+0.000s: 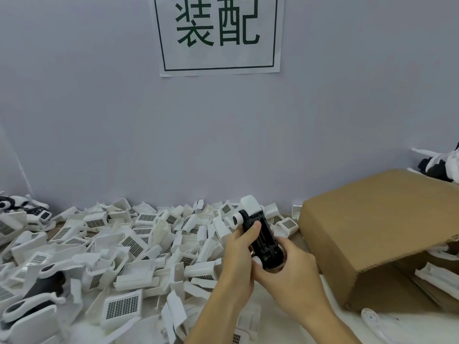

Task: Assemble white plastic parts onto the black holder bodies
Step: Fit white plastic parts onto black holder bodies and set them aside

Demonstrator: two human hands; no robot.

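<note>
Head view: a black holder body (263,240), white parts already fitted at its far end, is gripped above the bench (285,316) by the left hand (239,254) and right hand (290,271). Seating seems underway; another white part (123,306) is probably needed next.

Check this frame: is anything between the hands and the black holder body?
Nothing visible. Both the left hand and right hand already grip the black holder body directly, above the pile of white parts. A white part already sits on its far end.
</note>
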